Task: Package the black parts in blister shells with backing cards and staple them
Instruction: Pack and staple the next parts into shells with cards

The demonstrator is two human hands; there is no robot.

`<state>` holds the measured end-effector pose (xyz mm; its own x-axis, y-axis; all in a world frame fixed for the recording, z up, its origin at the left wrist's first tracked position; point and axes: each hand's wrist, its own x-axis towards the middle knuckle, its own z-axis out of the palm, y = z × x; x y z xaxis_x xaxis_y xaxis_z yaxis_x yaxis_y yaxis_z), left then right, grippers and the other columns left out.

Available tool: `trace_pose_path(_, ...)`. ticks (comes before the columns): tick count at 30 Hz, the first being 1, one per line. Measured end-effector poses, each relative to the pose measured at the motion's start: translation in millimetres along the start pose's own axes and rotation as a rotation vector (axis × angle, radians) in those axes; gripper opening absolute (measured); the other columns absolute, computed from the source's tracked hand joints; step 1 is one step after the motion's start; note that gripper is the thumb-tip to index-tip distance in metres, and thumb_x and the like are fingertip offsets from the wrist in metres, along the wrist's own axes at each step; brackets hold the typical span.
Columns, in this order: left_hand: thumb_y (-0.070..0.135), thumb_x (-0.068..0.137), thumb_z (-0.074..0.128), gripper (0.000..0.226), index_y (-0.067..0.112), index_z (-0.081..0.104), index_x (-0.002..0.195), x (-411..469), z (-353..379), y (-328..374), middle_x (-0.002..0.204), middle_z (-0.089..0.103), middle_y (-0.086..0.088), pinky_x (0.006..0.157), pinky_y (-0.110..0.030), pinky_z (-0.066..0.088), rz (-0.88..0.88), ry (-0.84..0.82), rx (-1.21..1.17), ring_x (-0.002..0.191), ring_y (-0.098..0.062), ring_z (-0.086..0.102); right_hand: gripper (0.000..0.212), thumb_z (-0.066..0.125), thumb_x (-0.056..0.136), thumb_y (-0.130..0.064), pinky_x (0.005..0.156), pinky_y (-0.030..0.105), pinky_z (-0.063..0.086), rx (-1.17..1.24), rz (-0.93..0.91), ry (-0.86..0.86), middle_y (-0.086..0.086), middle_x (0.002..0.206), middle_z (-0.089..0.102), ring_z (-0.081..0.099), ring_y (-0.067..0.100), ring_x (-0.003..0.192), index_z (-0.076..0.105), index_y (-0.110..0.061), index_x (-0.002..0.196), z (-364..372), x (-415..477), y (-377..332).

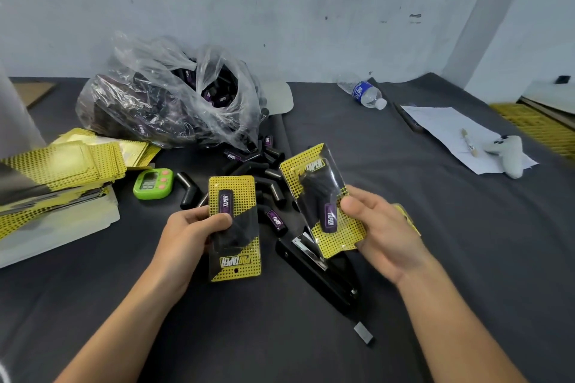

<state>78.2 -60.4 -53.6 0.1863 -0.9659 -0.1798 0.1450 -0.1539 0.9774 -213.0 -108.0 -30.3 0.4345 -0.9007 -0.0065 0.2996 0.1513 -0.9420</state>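
Observation:
My left hand (193, 232) grips a blister pack (235, 255) with a yellow dotted backing card and a black part inside, its logo end toward me. My right hand (378, 228) holds a second pack (322, 193), tilted, with a black part under its clear shell. Below that pack a black stapler (314, 270) lies on the dark table (404, 305). Loose black parts (264, 165) are scattered behind the two packs. A clear plastic bag (168, 96) full of more black parts sits at the back left. Stacks of yellow backing cards (62, 165) lie at the left.
A green timer (152, 183) sits beside the card stacks. A water bottle (365, 93) lies at the back. White paper (451, 134) with a pen and a grey glove (510, 152) is at the right. A small staple box (363, 333) lies near me.

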Motion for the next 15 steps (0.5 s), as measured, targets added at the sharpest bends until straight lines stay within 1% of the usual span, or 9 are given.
trace_pose_path(3, 0.027, 0.076, 0.073, 0.029, 0.020, 0.082, 0.102, 0, 1, 0, 0.099, 0.080, -0.015, 0.065, -0.034, 0.062, 0.008, -0.028, 0.021, 0.089, -0.037, 0.078, 0.045, 0.074, 0.088, -0.030, 0.086, 0.041, 0.059, -0.029, 0.008, -0.019, 0.020, 0.116, 0.074, 0.073, 0.030, 0.101, 0.071, -0.004, 0.124, -2, 1, 0)
trace_pose_path(6, 0.024, 0.083, 0.073, 0.021, 0.027, 0.082, 0.101, -2, 4, 0, 0.098, 0.081, -0.009, 0.068, -0.036, 0.063, 0.019, -0.044, 0.106, 0.087, -0.032, 0.079, 0.050, 0.079, 0.088, -0.036, 0.085, 0.041, 0.059, -0.048, 0.012, -0.039, 0.020, 0.115, 0.074, 0.072, 0.031, 0.100, 0.070, -0.003, 0.124, -3, 1, 0)
trace_pose_path(8, 0.019, 0.090, 0.071, 0.019, 0.030, 0.081, 0.102, -2, 7, 0, 0.094, 0.081, -0.004, 0.072, -0.039, 0.061, 0.032, -0.002, 0.169, 0.084, -0.027, 0.079, 0.052, 0.080, 0.087, -0.037, 0.085, 0.039, 0.060, -0.047, 0.011, -0.046, 0.020, 0.116, 0.074, 0.072, 0.031, 0.101, 0.070, -0.002, 0.125, -2, 1, -1)
trace_pose_path(9, 0.021, 0.091, 0.071, 0.019, 0.031, 0.080, 0.104, -3, 8, 1, 0.091, 0.081, 0.000, 0.071, -0.037, 0.060, 0.044, 0.043, 0.222, 0.081, -0.022, 0.079, 0.050, 0.078, 0.088, -0.036, 0.085, 0.038, 0.060, -0.043, 0.012, -0.049, 0.020, 0.115, 0.074, 0.073, 0.030, 0.101, 0.071, -0.003, 0.125, -2, 1, -1)
trace_pose_path(11, 0.039, 0.088, 0.069, 0.020, 0.038, 0.072, 0.107, -5, 10, 5, 0.083, 0.079, 0.014, 0.068, -0.033, 0.055, 0.092, 0.176, 0.475, 0.079, -0.012, 0.076, 0.040, 0.071, 0.092, -0.030, 0.089, 0.036, 0.059, -0.056, 0.017, -0.058, 0.018, 0.116, 0.075, 0.073, 0.028, 0.104, 0.072, -0.004, 0.123, 0, 1, -1)
trace_pose_path(12, 0.052, 0.085, 0.065, 0.026, 0.045, 0.065, 0.110, -7, 11, 5, 0.080, 0.075, 0.019, 0.071, -0.034, 0.052, 0.120, 0.250, 0.693, 0.082, -0.011, 0.073, 0.037, 0.069, 0.094, -0.029, 0.092, 0.037, 0.057, -0.071, 0.022, -0.062, 0.018, 0.118, 0.075, 0.072, 0.027, 0.107, 0.073, -0.005, 0.122, 2, 1, -1)
trace_pose_path(13, 0.063, 0.084, 0.059, 0.031, 0.051, 0.058, 0.112, -11, 12, 6, 0.079, 0.069, 0.022, 0.072, -0.035, 0.047, 0.144, 0.343, 0.938, 0.087, -0.014, 0.070, 0.036, 0.068, 0.094, -0.029, 0.096, 0.039, 0.054, -0.086, 0.027, -0.060, 0.018, 0.119, 0.074, 0.072, 0.027, 0.109, 0.074, -0.005, 0.121, 3, 1, 0)
trace_pose_path(14, 0.071, 0.084, 0.054, 0.039, 0.052, 0.056, 0.118, -15, 13, 7, 0.078, 0.062, 0.022, 0.072, -0.036, 0.042, 0.163, 0.457, 1.127, 0.091, -0.021, 0.068, 0.036, 0.068, 0.094, -0.030, 0.099, 0.041, 0.051, -0.098, 0.032, -0.056, 0.018, 0.120, 0.074, 0.071, 0.028, 0.110, 0.074, -0.006, 0.121, 4, 1, 0)
trace_pose_path(15, 0.076, 0.085, 0.051, 0.044, 0.049, 0.057, 0.120, -17, 15, 9, 0.077, 0.055, 0.020, 0.070, -0.036, 0.037, 0.192, 0.559, 1.224, 0.092, -0.026, 0.067, 0.037, 0.069, 0.093, -0.030, 0.102, 0.045, 0.050, -0.105, 0.035, -0.055, 0.019, 0.122, 0.074, 0.070, 0.029, 0.112, 0.074, -0.007, 0.122, 6, 1, 1)
